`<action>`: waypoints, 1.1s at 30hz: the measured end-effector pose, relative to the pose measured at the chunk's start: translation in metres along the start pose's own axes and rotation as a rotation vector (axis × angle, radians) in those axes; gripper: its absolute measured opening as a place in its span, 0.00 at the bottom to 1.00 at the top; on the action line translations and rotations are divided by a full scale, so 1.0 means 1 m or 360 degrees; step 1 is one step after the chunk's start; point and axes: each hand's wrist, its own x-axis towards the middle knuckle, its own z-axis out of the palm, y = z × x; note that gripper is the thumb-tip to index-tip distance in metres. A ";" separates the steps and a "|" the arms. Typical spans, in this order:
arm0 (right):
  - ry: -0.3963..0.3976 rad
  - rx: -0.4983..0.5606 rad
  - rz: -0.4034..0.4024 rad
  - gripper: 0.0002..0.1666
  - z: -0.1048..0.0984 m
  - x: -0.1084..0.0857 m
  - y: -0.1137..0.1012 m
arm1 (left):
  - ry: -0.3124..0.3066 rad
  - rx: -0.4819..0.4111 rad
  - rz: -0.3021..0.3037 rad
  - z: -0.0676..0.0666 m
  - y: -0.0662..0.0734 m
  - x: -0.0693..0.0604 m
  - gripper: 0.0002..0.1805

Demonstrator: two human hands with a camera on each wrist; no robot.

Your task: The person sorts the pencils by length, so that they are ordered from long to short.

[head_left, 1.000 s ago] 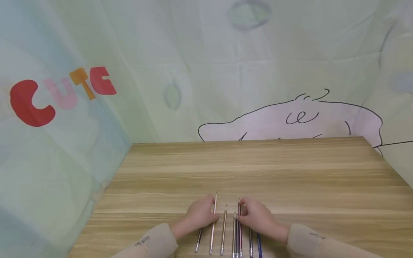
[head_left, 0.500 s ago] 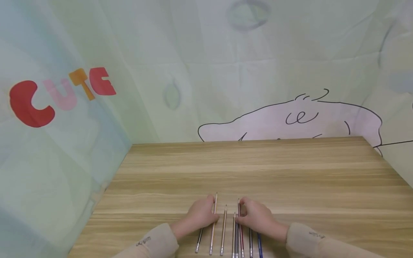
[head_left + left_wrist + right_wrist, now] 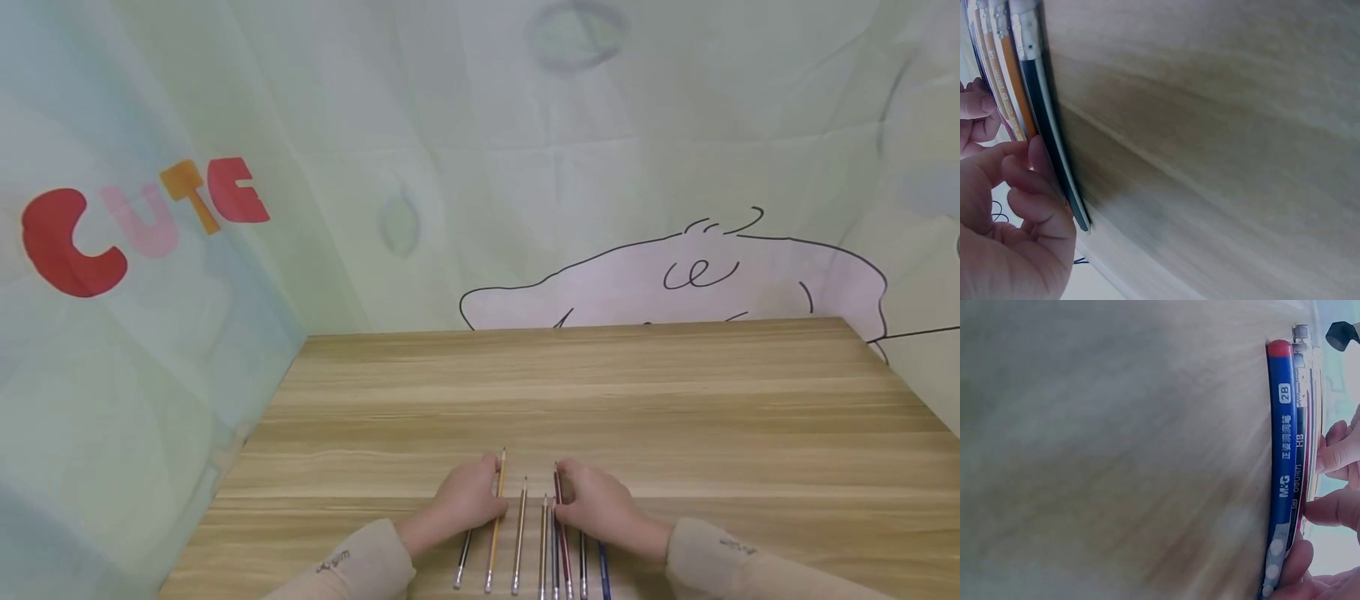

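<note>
In the head view my left hand point(image 3: 463, 500) pinches a yellow pencil point(image 3: 492, 546) between thumb and fingers. A dark pencil point(image 3: 464, 557) lies partly under that hand. My right hand point(image 3: 603, 504) holds a dark red pencil point(image 3: 565, 546) near its tip, its thumb by a dark pencil point(image 3: 555, 554). Between the hands lie a brown pencil point(image 3: 520, 537) and another pencil point(image 3: 543, 546). The left wrist view shows my left fingers point(image 3: 1038, 206) at the orange pencil point(image 3: 1016, 81), beside a dark one point(image 3: 1044, 119). A blue pencil point(image 3: 1282, 437) lies outermost in the right wrist view.
The pencils lie on a wooden table point(image 3: 585, 400), their eraser ends toward its near side. A black pencil point(image 3: 583, 567) lies beside the blue one. Printed cloth point(image 3: 360, 167) hangs behind and to the left of the table.
The pencil in my left hand has turned from a pale side to yellow. The eraser ends of the dark red pencil and the dark one beside it have shifted right. Both hands stay nearly in place.
</note>
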 end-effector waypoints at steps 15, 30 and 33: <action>0.0035 -0.0065 0.0001 0.34 0.000 0.001 0.000 | -0.0018 -0.0018 -0.0012 0.001 -0.001 0.001 0.26; 0.0027 0.0000 0.0071 0.33 0.000 0.002 -0.001 | -0.0039 -0.0036 0.0011 0.001 -0.001 0.001 0.25; 0.0015 0.0048 0.0092 0.30 -0.001 0.002 -0.001 | -0.0048 -0.0050 0.0003 0.001 -0.001 0.001 0.24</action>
